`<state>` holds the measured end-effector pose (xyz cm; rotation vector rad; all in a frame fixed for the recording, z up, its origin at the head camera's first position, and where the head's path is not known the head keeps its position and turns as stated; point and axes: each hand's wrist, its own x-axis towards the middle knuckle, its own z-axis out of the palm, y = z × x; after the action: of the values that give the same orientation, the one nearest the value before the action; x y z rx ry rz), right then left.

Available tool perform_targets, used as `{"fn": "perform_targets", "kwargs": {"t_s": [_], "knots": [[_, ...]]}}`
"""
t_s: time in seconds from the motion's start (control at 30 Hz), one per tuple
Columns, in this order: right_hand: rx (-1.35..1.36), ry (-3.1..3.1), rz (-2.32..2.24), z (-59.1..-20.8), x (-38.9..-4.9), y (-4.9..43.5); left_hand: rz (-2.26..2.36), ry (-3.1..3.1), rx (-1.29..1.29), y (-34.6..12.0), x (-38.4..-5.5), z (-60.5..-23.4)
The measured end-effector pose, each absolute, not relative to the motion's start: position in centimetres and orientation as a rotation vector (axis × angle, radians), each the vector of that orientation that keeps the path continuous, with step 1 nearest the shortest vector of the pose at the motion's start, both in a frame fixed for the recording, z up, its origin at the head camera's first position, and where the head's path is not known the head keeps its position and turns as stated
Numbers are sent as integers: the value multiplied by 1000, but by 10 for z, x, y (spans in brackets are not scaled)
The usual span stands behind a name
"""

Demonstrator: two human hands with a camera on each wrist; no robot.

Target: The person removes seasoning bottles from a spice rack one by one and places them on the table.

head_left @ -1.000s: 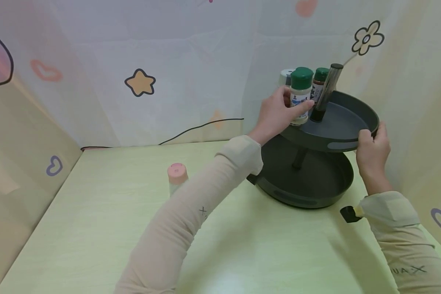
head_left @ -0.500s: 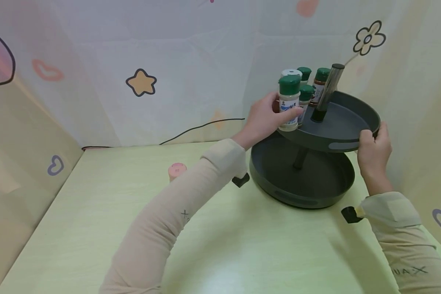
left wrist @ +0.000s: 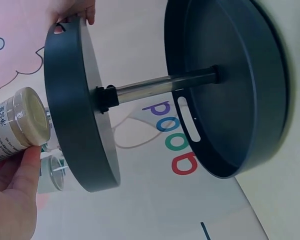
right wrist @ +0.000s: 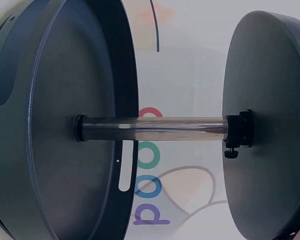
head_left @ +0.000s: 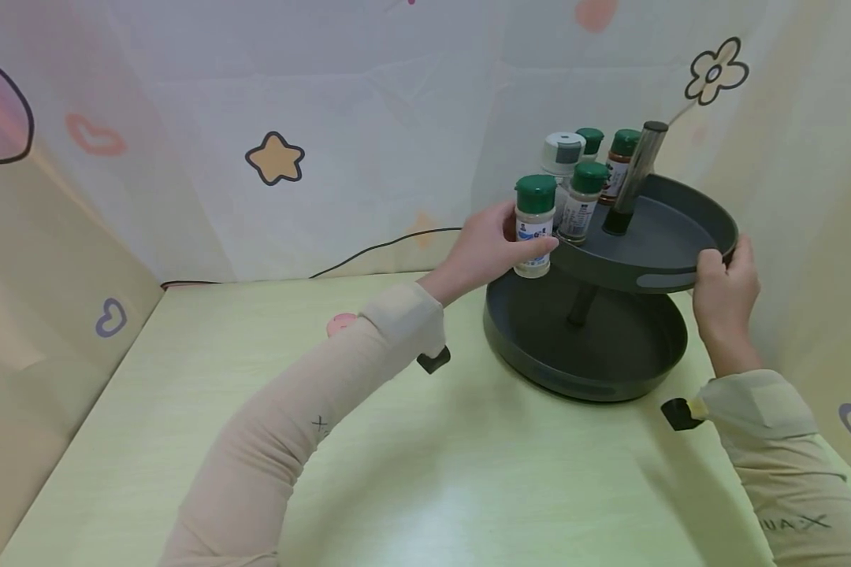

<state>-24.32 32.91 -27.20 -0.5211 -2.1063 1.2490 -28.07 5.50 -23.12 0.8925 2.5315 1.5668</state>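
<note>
My left hand (head_left: 484,250) holds a spice jar (head_left: 535,227) with a green lid and pale contents. The jar is upright, just outside the left rim of the upper tray (head_left: 670,224) of a dark two-tier rack. In the left wrist view the base of this jar (left wrist: 27,120) shows beside the tray's outer wall. With thumb and fingers, my right hand (head_left: 726,307) grips the upper tray's right rim. On that tray stand a green-lidded jar (head_left: 578,213), a white-lidded jar (head_left: 563,153), a jar with reddish contents (head_left: 615,173) and another green lid (head_left: 591,140) behind.
The lower tray (head_left: 574,384) sits on the pale green table (head_left: 411,472). A metal pole (head_left: 641,165) rises through the upper tray. Behind my left sleeve (head_left: 326,402) a pink cap (head_left: 340,323) is partly hidden. A patterned curtain (head_left: 369,157) hangs at the back.
My left hand has moved left and down with the green-lidded jar, from over the upper tray to outside its rim. The jars behind have come into view. My right hand keeps its grip.
</note>
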Motion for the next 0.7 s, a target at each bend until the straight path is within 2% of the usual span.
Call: {"fn": "perform_targets", "kwargs": {"t_s": [0.7], "knots": [[-516,-2123,1249,-273,-242,329,1348,2544,831,19,-276,-271]]}}
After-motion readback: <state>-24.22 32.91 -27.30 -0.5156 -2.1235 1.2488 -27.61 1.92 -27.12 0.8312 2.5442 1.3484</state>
